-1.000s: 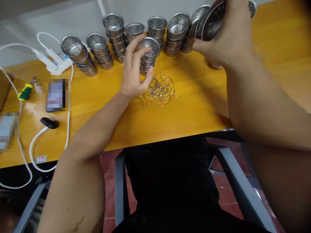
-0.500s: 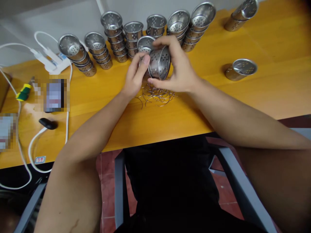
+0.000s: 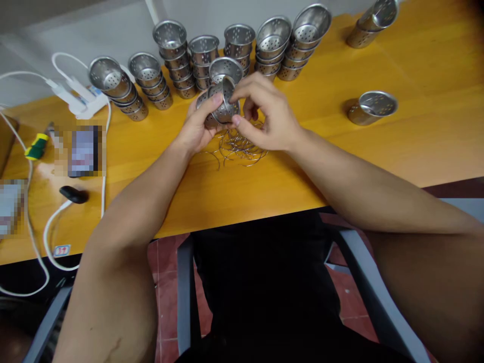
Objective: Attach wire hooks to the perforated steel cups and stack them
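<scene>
My left hand is closed around a perforated metal cup, which lies tipped on its side above the table. The thumb presses on the cup's near wall. My right hand is at the cup's right end, with its index finger and thumb touching the edge and the other fingers curled in. Below the hands lies a loose heap of thin curved metal wires. Just behind the held cup stands another perforated cup, partly hidden.
Several stacks of like cups line the wall. To the right are a single cup and a short stack. At left lie a power strip, white cables, a blurred phone, a green-yellow handle and a black object.
The cup has moved left and down, from mainly my right hand into my left hand's grasp. My right hand has loosened from around it, its fingers now at the cup's edge.
</scene>
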`<state>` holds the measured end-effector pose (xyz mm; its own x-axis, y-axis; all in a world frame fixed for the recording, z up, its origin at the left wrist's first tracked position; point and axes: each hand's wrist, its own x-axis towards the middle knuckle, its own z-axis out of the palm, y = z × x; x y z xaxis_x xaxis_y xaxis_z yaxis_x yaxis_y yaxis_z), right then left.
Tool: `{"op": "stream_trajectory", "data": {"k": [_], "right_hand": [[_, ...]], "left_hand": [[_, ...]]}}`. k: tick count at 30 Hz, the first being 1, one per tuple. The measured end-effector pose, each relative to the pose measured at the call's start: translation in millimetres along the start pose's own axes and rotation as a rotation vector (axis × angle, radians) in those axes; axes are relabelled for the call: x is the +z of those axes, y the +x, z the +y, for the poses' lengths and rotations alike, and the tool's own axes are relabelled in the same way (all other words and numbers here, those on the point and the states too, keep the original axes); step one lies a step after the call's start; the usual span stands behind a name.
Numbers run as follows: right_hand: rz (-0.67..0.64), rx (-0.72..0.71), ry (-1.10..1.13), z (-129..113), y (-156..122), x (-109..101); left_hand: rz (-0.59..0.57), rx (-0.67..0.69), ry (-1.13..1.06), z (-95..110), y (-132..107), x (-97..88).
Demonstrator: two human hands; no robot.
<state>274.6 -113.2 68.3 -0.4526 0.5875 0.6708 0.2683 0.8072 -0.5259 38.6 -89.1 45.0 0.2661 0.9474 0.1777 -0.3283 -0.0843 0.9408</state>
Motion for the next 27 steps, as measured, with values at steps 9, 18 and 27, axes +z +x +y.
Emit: {"op": "stream_trajectory", "data": {"k": [9, 18, 27], "right_hand": [[-0.045, 0.025, 0.139, 16.8, -4.0, 7.6], [-0.095, 0.018, 0.176, 2.3, 2.2, -5.7], [-0.007, 0.123, 0.245, 17.1, 7.0, -3.7]], "left_hand": [[-0.03, 0.015, 0.003, 1.9, 0.2, -0.2], [-0.04, -0.039, 0.082, 8.9, -6.8, 2.6], [-0.066, -0.019, 0.041, 9.1, -4.0, -0.3]]}}
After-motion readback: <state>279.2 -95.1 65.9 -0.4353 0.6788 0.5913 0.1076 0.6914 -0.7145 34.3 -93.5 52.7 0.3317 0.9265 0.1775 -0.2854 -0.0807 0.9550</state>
